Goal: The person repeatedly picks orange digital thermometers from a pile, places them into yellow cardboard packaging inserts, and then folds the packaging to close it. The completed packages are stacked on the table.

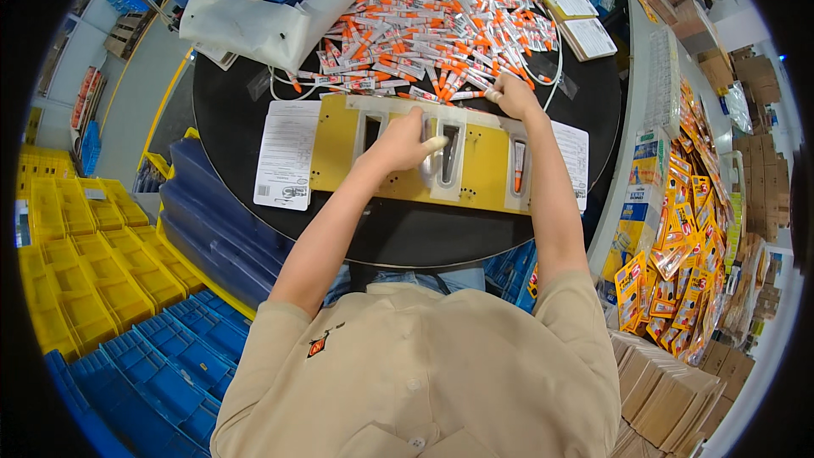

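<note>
Loading step in progress. Left hand (405,142), grip closed on a small tube, seats it in the yellow jig's (332,148) middle slot. Right hand (511,95), at one o'clock, pinches another tube (468,95) from the pile (441,17). Rightmost slot filled; leftmost appears to need filling next.

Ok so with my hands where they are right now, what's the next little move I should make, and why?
Probably draw the right hand back from the pile of orange-capped tubes with one tube and lay it in an open slot of the yellow jig. Only the right-hand slot shows a tube; the left slot looks empty, and the left hand is at the middle slot, where I cannot tell if a tube is seated.
</note>
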Demonstrator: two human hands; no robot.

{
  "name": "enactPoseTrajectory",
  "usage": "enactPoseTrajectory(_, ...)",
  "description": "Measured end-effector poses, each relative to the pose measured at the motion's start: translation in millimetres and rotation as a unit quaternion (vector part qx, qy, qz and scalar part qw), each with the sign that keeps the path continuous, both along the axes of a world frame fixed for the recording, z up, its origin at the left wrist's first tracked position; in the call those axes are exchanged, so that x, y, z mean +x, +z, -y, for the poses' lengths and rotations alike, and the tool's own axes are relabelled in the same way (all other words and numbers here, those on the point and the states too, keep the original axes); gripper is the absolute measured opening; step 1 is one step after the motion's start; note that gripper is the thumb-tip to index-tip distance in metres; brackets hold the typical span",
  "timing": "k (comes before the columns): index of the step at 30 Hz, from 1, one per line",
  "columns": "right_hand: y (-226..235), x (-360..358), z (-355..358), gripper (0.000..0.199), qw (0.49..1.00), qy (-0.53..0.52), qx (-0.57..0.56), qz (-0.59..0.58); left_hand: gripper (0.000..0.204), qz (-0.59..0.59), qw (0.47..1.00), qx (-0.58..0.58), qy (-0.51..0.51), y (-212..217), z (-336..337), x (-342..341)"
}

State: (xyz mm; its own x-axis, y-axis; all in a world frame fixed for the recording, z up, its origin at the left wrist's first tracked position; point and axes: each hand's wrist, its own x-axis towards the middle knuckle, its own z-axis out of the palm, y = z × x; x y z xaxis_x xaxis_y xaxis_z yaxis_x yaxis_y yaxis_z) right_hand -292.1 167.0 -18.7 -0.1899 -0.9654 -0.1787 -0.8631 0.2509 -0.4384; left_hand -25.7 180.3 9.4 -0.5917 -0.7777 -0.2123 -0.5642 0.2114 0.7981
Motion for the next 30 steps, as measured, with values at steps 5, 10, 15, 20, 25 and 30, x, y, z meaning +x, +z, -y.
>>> enactPoseTrajectory(5,13,48,-34,0.023,0.886,-0.112,-0.257,0.369,0.025,-0.017,0.998,-0.047,0.036,-10,23,51)
enactPoseTrajectory(10,6,90,-56,0.018,0.954,-0.038,-0.189,0.230,0.051,0.148,0.980,-0.131,0.037,-11,38,66)
enactPoseTrajectory(15,-15,60,-17,0.023,0.946,-0.067,-0.317,0.017,0.061,0.219,0.957,-0.187,0.041,5,40,75)
enactPoseTrajectory(20,-12,39,17,0.022,0.979,0.006,-0.140,-0.148,0.055,0.183,0.970,-0.126,0.096,1,36,98)
enactPoseTrajectory(25,37,69,27,0.019,0.958,0.187,-0.150,0.157,0.029,0.018,0.948,-0.127,0.290,-9,35,168)
enactPoseTrajectory(30,38,145,28,0.037,0.938,0.332,-0.007,0.098,0.051,0.408,0.878,-0.095,0.232,-4,45,202)
